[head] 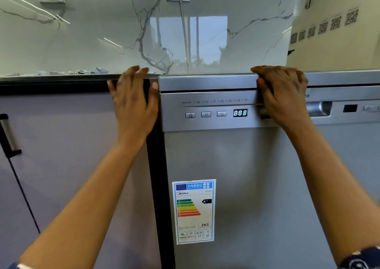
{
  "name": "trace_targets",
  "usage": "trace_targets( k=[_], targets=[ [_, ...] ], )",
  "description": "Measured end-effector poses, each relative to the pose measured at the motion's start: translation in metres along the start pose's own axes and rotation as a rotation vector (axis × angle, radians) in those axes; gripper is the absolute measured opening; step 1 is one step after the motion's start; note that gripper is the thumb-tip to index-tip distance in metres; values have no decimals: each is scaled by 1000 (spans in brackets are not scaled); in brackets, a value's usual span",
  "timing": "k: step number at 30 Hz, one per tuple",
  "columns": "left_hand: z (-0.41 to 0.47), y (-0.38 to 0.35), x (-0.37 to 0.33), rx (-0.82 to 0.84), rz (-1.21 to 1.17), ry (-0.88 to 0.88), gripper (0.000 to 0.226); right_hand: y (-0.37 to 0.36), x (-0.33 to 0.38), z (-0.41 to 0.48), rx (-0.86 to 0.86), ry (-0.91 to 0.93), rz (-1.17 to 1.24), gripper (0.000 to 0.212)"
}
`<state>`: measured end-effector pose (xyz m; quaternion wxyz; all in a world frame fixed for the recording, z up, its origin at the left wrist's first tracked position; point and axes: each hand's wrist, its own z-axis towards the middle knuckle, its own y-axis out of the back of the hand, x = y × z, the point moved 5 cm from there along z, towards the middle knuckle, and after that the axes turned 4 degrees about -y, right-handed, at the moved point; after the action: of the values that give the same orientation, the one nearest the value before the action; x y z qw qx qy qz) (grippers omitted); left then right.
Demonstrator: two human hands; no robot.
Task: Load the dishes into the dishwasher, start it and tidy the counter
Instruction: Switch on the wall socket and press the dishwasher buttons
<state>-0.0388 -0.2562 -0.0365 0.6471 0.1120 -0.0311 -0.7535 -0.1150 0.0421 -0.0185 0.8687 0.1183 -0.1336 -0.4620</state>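
Observation:
The silver dishwasher (226, 176) fills the middle of the view with its door closed. Its control panel (207, 114) has three buttons and a lit display (240, 112) reading 8:88. My left hand (133, 104) lies flat against the dark counter edge (61, 79) just left of the machine, fingers reaching over the edge and thumb touching the dishwasher's top left corner. My right hand (283, 96) covers the upper right of the door, its fingers hooked over the dishwasher's top edge (205, 81). The door handle recess is hidden under this hand. No dishes are in view.
A grey cabinet door (61, 155) with a bar handle (9, 135) is on the left. A second silver appliance (349, 108) stands to the right. Crumpled paper scraps (82, 71) lie on the counter against the marble backsplash. A plugged-in cord (184, 32) hangs from a wall socket.

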Motion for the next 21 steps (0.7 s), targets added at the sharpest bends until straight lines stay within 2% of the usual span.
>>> trace_targets(
  k=[2,4,9,13,21],
  targets=[
    [-3,-3,-35,-29,-8,-164,41,5,-3,1,42,55,-11,40],
    [-7,-11,-52,-17,-1,-254,40,9,-7,1,87,105,-27,42],
    [-7,-17,-50,-22,70,-287,41,7,-6,-4,90,114,-36,43],
    [3,-23,-59,36,126,-354,42,4,-3,-8,88,81,2,44],
    [1,-22,-63,-24,63,-363,39,-1,-3,-8,-57,36,50,36]
  ],
)
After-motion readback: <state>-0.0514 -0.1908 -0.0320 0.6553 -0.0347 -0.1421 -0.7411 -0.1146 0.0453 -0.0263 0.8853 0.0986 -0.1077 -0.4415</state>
